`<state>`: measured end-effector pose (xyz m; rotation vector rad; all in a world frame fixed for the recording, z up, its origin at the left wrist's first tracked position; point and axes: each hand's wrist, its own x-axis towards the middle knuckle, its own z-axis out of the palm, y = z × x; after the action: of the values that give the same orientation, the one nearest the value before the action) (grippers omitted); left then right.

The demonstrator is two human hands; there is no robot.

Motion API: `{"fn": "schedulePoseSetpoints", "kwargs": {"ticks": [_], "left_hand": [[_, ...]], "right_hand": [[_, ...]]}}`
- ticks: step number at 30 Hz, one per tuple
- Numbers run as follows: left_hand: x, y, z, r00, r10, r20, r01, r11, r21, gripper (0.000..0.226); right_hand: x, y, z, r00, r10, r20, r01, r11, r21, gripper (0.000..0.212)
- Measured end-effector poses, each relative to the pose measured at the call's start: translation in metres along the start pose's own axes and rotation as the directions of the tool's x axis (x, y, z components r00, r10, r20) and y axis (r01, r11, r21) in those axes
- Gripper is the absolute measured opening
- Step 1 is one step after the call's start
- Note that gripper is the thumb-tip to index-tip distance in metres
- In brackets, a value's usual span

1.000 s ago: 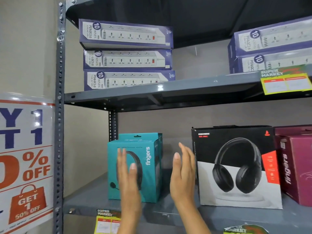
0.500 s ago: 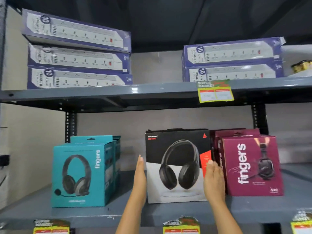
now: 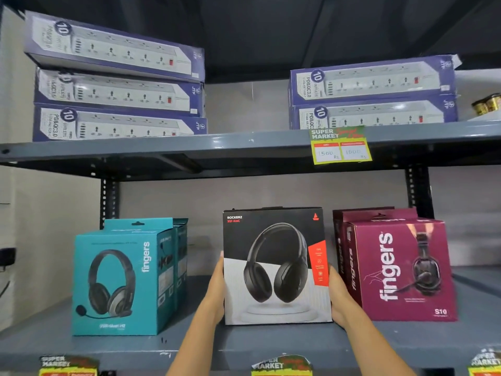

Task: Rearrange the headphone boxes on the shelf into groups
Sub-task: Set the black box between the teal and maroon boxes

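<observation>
On the left of the lower shelf (image 3: 40,343) stands the teal box (image 3: 119,283), with another teal one tucked just behind it. In the middle stands the black box (image 3: 276,267), and both hands press flat on its sides: the left hand (image 3: 217,291) on its left edge, the right hand (image 3: 337,297) on its right edge, so the grip is clamped on the black box. On the right, just beside the right hand, sits the maroon box (image 3: 401,272) (a second one hides behind it). To do this step well, I think the hands should squeeze evenly, keep the box straight up, and slide it slowly so the right hand does not bump the maroon box. Half a second ago the right hand sat in front of the black box's right edge by the maroon box; now there is a gap and both hands hold the sides.
</observation>
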<state>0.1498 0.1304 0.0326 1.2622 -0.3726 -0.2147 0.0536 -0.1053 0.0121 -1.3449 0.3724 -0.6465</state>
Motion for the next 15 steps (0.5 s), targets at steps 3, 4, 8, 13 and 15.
{"fn": "schedulePoseSetpoints", "kwargs": {"ticks": [3,4,8,13,15], "left_hand": [[0.006,0.001,-0.008,1.000,-0.019,-0.015,0.019,1.000,0.001,0.057],[0.007,0.000,-0.012,0.999,-0.019,-0.034,0.019,1.000,-0.004,0.055],[0.004,0.000,-0.027,0.987,0.024,-0.156,-0.022,1.000,0.017,0.040],[-0.004,0.001,-0.044,0.979,0.019,-0.201,-0.021,1.000,-0.007,0.044],[-0.007,0.000,-0.047,0.982,0.006,-0.187,-0.008,1.000,-0.012,0.048]], "right_hand": [[0.003,0.000,0.012,0.999,0.031,0.015,-0.031,0.999,0.026,0.048],[0.002,0.001,0.016,0.999,0.034,0.019,-0.034,0.999,0.031,0.048],[-0.003,0.002,0.034,0.999,0.039,0.037,-0.041,0.998,0.047,0.044],[-0.012,0.009,0.048,0.994,0.061,0.090,-0.064,0.997,0.040,0.044],[-0.015,0.014,0.047,0.993,0.064,0.098,-0.069,0.997,0.042,0.043]]}}
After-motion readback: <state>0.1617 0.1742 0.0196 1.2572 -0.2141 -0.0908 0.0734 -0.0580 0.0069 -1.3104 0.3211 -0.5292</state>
